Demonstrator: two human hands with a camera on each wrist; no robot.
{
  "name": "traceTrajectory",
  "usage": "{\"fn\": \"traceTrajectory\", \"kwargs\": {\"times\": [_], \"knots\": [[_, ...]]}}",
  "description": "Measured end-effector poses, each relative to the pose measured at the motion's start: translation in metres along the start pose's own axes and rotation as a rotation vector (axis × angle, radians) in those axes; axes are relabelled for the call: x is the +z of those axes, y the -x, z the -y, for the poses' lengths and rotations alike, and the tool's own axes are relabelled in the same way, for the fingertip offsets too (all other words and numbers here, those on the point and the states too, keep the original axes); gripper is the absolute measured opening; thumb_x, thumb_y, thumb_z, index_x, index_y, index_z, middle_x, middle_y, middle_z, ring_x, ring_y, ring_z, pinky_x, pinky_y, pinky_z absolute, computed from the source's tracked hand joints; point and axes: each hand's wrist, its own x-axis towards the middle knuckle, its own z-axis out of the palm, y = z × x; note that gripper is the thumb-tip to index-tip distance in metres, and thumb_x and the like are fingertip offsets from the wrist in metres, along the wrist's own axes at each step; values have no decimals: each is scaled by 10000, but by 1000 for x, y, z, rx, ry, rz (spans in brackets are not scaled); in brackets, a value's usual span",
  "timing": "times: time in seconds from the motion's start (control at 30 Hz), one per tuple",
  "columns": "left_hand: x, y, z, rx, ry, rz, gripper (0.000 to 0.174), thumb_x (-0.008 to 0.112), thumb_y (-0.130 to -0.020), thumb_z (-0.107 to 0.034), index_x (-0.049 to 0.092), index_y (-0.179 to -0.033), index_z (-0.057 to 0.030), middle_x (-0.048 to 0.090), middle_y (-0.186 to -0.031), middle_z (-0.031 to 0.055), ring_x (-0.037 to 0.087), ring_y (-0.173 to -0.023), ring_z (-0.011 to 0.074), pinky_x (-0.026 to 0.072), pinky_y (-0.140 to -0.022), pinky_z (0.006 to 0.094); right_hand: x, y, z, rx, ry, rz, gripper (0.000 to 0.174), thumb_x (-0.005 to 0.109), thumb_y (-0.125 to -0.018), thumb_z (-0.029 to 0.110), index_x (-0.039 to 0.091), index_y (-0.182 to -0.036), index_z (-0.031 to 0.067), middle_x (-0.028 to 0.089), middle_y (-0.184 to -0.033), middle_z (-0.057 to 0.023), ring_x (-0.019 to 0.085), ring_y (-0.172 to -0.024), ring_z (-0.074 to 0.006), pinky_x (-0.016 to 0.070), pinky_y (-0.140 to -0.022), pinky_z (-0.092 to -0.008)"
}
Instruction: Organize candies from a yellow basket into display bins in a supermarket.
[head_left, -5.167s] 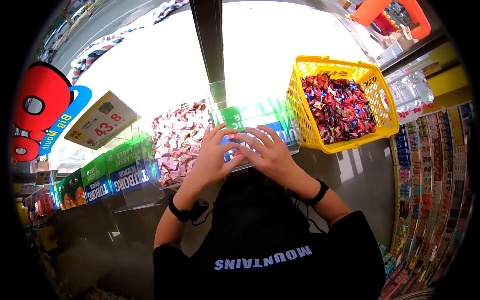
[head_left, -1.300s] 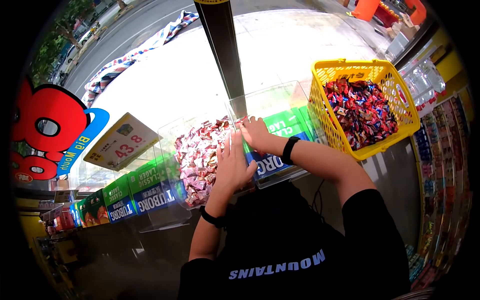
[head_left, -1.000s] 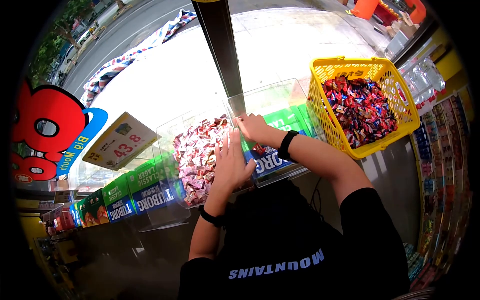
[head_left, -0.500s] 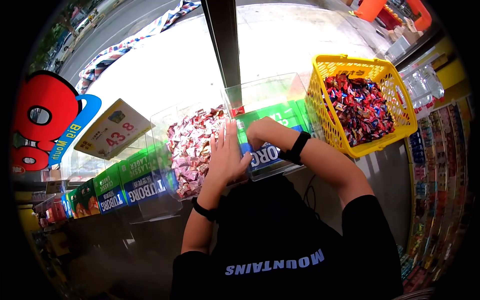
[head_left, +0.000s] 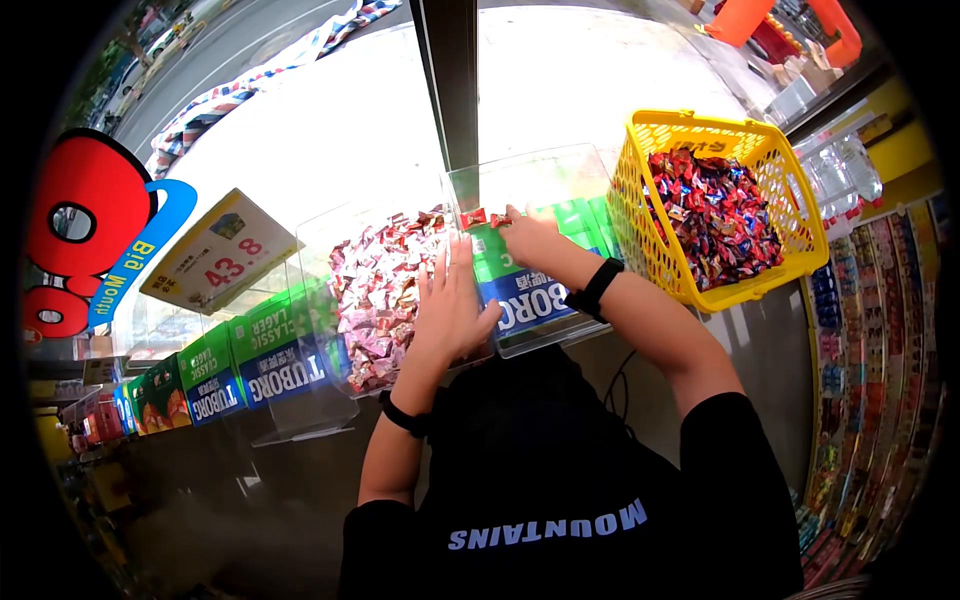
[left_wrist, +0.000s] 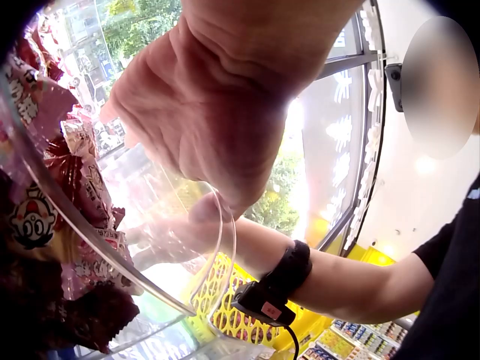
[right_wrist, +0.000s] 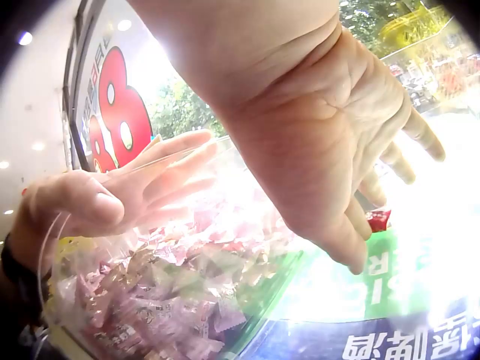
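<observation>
Two bare hands in play. Nearest is my left hand (head_left: 450,305), fingers straight along the side of the pink-candy bin (left_wrist: 82,240) and not gripping anything. My right hand (head_left: 530,237) is at the clear bin (head_left: 560,168) just beside the pink-candy bin, over a Tuborg box (head_left: 540,300) – fingers loosely out, thumb apart from them. Right by those fingertips is a small red candy (head_left: 498,220); can't tell if I'm actually touching it. The other red candy (head_left: 473,218) lies next in line, closer to the pink-candy bin.

Handling-wise, they should weigh next to nothing, with a crinkly, slippery wrapper and probably a firm middle. I'd pinch one lightly across the body – a flat push could skid it on slick plastic, and tugging a wrapper end might loosen it.

Further off, on the far side of the clear bin from the pink-candy bin, there's a yellow basket (head_left: 740,291) heaped with red and blue wrapped sweets. Way out past the pink-candy bin, a striped sheet (head_left: 215,105) lies outside.
</observation>
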Motion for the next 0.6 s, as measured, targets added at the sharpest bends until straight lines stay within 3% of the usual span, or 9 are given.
{"fn": "traceTrajectory", "kwargs": {"times": [0.13,0.33,0.43,0.6], "knots": [[1,0,-2,-15,-3,5,1009,642,-915,-400,165,-1687,39,296,-1699,338,239,-1614,465,178,-1279,646,-11,9,4,61,-98,42,688,739,-921,325,531,-1566,209,540,-1575,-69,595,-1338,-377,472,-1007,-671],[-1,1,-3,-22,-2,10,1005,630,-922,-410,161,-1689,38,294,-1701,338,246,-1613,462,162,-1285,642,-4,-3,15,150,-74,35,899,757,-878,296,355,-1671,157,524,-1598,-66,601,-1348,-352,475,-1010,-689],[3,0,0,-12,-10,0,1004,628,-922,-408,160,-1689,39,295,-1701,339,250,-1613,462,156,-1288,640,2,-11,16,156,-232,118,959,745,-881,300,282,-1704,135,458,-1672,-63,561,-1412,-355,471,-1041,-672],[1,0,-2,-29,-13,17,1008,625,-922,-417,157,-1689,39,294,-1704,335,249,-1619,450,156,-1290,639,-17,-8,10,160,-165,217,964,718,-920,313,216,-1729,159,346,-1756,-65,448,-1526,-374,446,-1107,-647]]}}
